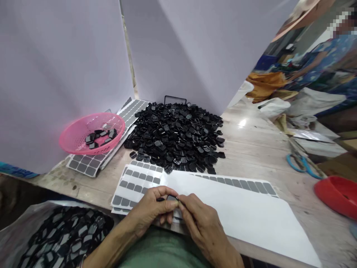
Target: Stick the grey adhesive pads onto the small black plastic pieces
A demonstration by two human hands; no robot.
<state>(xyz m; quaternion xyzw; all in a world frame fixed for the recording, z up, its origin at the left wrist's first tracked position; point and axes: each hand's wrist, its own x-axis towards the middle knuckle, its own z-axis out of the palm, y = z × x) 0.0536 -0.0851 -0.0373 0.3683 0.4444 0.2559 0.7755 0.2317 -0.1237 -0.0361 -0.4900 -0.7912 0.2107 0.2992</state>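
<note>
Between the thumb and fingers of my left hand [150, 208] is a small black plastic piece [172, 197] with a grey face, partly hidden by the fingers. A second dark piece [160, 199] shows in that same hand. My right hand [202, 219] is closed in a pinch at the right edge of the first piece, its fingertips touching it. Both hands are just above sheets of grey stickers [126, 185] and a white backing sheet [237, 210] at the table's front edge. Behind them rises a heap of similar black pieces [175, 134].
A pink basket [67, 136] with several pieces stands on more sticker sheets [86, 163] at left. An open bag of grey-faced pieces [67, 234] is below. Blue-handled scissors [304, 165] and a red bowl [334, 195] lie right. Pale panels [181, 48] enclose the back; another person [326, 59] is beyond.
</note>
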